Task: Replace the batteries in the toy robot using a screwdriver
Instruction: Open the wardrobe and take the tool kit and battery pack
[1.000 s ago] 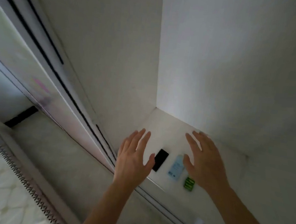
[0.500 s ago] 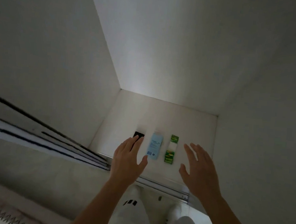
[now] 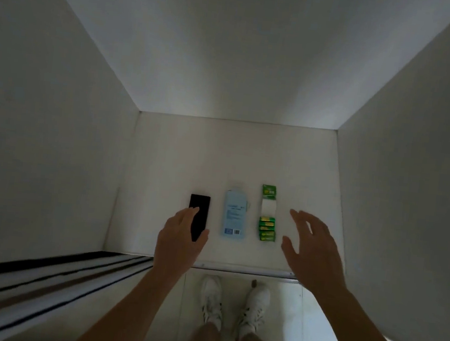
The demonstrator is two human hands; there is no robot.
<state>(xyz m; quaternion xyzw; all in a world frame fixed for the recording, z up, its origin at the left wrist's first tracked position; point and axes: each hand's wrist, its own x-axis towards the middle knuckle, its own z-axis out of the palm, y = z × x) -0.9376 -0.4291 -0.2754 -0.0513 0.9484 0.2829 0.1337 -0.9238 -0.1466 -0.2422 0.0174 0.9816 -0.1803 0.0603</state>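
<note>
1. Lying in a row on a white shelf between plain walls are a black slab, a blue pack and a green battery pack
2. The blue pack has lines of dark print and small code squares at its near end, and the battery pack has yellow lettering; all of it is too blurred to read
3. The battery pack's long axis runs away from the person: green header far, white stretch in the middle, cells crosswise at the near end
4. The left hand, fingers straight, covers the slab's near left corner; whether they touch I cannot tell
5. The right hand, fingers spread and holding nothing, hangs just right of the battery pack
6. The slab shows no detail; white shoes stand below the shelf edge
</note>
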